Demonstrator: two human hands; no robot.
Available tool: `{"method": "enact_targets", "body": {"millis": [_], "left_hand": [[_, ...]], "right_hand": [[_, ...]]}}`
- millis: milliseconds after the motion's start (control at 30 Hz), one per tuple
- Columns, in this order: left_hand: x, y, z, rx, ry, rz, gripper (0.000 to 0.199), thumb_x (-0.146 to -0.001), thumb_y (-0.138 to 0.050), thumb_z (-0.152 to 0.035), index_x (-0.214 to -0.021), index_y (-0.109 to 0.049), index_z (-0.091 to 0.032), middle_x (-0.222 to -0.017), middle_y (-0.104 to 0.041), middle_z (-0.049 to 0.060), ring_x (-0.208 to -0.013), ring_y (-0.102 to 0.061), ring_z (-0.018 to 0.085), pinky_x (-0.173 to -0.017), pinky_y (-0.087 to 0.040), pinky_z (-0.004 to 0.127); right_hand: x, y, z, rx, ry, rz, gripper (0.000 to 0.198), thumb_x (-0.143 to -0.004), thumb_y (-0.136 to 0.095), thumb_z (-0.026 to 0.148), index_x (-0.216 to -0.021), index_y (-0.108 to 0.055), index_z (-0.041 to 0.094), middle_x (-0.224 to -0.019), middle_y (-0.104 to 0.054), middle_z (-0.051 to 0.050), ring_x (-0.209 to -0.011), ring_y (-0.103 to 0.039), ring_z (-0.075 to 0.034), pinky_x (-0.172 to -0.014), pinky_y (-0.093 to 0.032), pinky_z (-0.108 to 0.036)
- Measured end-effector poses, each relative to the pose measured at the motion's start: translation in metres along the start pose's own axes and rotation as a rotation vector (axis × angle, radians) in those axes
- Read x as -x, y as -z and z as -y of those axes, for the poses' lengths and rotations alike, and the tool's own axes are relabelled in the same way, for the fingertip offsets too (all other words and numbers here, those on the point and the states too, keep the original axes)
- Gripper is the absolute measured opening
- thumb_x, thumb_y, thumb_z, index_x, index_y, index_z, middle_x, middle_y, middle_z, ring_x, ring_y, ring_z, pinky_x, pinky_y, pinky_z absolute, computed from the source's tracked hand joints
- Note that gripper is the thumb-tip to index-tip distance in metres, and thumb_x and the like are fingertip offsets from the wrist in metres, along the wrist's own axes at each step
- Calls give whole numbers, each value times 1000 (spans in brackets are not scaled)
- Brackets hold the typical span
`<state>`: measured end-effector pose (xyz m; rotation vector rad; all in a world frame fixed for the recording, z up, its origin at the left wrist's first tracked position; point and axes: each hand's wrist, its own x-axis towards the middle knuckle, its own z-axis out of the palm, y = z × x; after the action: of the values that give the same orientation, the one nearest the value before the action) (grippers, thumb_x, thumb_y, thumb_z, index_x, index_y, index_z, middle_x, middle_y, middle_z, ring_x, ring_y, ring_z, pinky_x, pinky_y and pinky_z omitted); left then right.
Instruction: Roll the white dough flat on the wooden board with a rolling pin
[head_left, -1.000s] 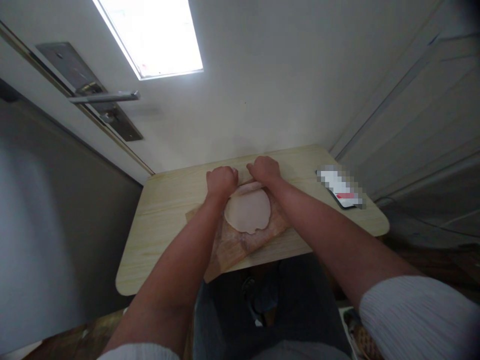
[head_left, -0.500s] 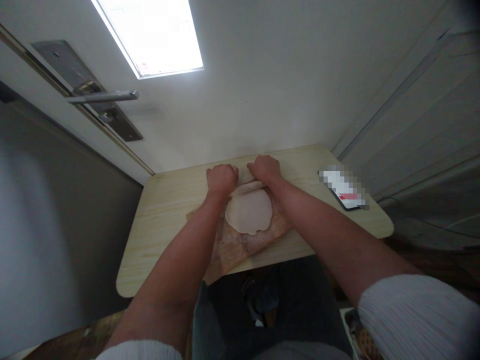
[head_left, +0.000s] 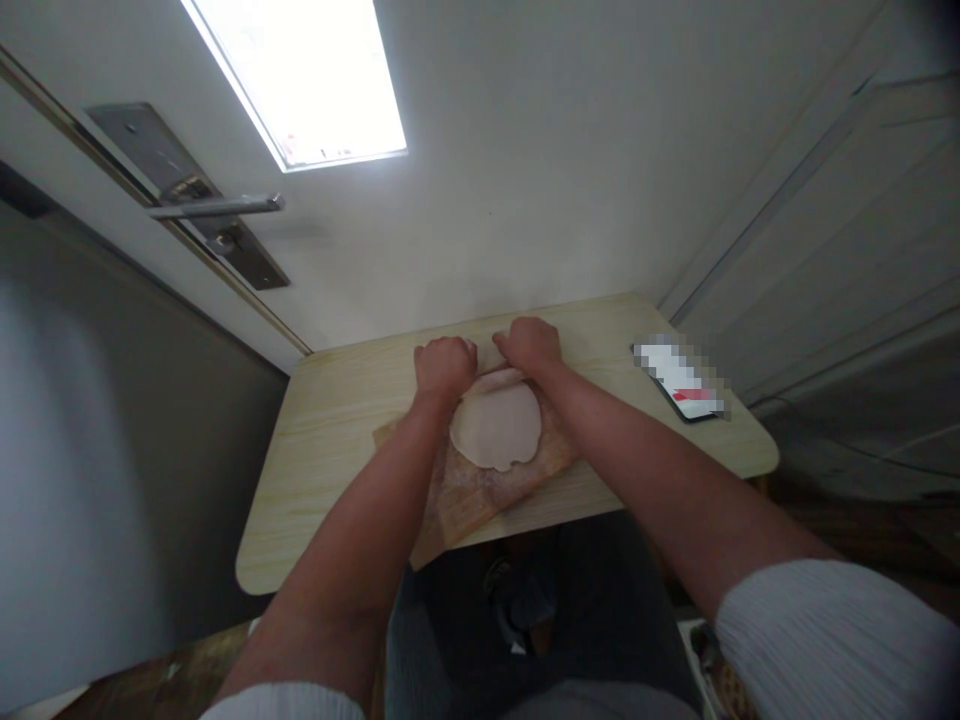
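Observation:
Both fists are closed at the two ends of a pale rolling pin (head_left: 495,379), which lies across the far edge of a flattened sheet of dough (head_left: 496,430). My left hand (head_left: 445,364) grips at the left, and my right hand (head_left: 531,344) at the right; the pin's ends are hidden by the fingers. The dough is thin and roughly round, with a small notch in its near edge. Beneath it is a wooden board (head_left: 469,510) dusted with flour, set at an angle and jutting past the table's near edge.
A light wooden table (head_left: 315,440) with rounded corners stands against a white door (head_left: 495,230). On its right side lies a phone (head_left: 682,385), its screen partly pixelated. The metal door handle (head_left: 217,207) is at upper left. My legs (head_left: 615,610) are under the table's near edge.
The view has shifted slightly. Both hands sit a little lower in the picture, still closed on the rolling pin at the dough's far edge. The dough keeps nearly the same shape.

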<state>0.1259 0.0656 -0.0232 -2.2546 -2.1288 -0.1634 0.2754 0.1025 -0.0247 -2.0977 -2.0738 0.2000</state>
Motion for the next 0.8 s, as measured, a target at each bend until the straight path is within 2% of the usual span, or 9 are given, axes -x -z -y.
{"method": "enact_targets", "body": {"millis": [133,433,600,800], "left_hand": [[4,0,0,-5,-12,3,52,-99,-27,-39,-103,-72,-13,-104,-72,19,-101,-66,31,-88,-44,44],[16,2,-3,17,-12,32,49,-99,-26,-37,-108,-68,-14,-109,-69,18,-104,-63,30,-88,-45,42],[23,4,-5,31,8,-3,44,-98,-28,-36,-120,-60,-14,-121,-61,19,-112,-58,31,-90,-46,43],[31,5,-7,24,-8,-17,43,-98,-28,-36,-121,-58,-16,-125,-57,19,-117,-53,32,-91,-45,45]], "right_hand": [[4,0,0,11,7,0,51,-93,-46,49,-110,-72,10,-112,-69,-22,-107,-63,-32,-91,-47,-41],[19,-4,-6,0,33,-119,47,-93,-44,45,-116,-64,9,-122,-61,-21,-116,-52,-34,-95,-43,-47],[25,-6,-9,-12,27,-113,47,-94,-42,45,-120,-60,11,-127,-58,-21,-121,-49,-34,-97,-41,-48],[30,-7,-11,-14,20,-98,46,-94,-42,44,-120,-61,12,-126,-59,-20,-119,-50,-34,-96,-41,-49]]}}
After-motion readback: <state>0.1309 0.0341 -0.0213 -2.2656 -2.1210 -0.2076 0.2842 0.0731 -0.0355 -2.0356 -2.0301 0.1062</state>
